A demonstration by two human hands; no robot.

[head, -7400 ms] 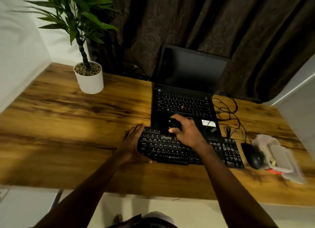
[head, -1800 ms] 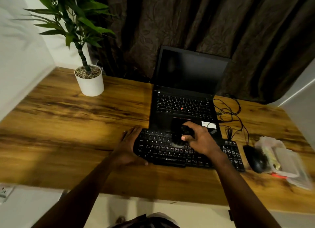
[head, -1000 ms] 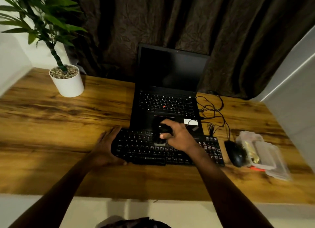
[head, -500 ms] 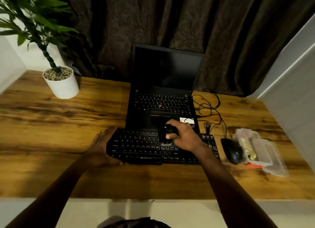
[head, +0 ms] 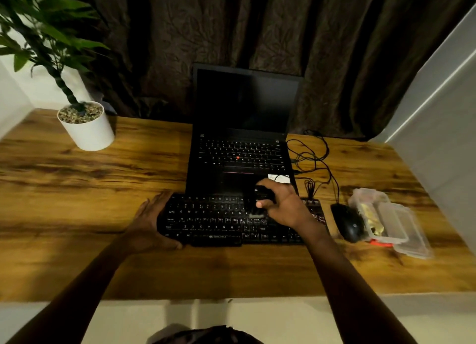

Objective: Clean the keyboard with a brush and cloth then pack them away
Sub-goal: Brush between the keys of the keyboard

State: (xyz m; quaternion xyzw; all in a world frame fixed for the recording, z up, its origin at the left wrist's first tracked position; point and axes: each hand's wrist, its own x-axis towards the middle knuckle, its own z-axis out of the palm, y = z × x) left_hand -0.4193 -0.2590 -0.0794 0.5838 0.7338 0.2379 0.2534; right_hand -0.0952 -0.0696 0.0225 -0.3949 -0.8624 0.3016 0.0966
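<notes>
A black keyboard lies on the wooden desk, in front of an open black laptop. My left hand grips the keyboard's left end, thumb under its front edge. My right hand is closed around a small black brush, whose bristles rest on the keys right of the keyboard's middle. A clear plastic case lies open at the right, with something yellowish inside. No cloth can be made out.
A black mouse sits between the keyboard and the case, its cable tangled behind. A potted plant in a white pot stands at the back left. Dark curtains hang behind the desk, and a white wall closes the right side.
My right hand with the brush has shifted to the right along the keys. My left hand stays on the keyboard's left end. The view has drifted and come nearer.
</notes>
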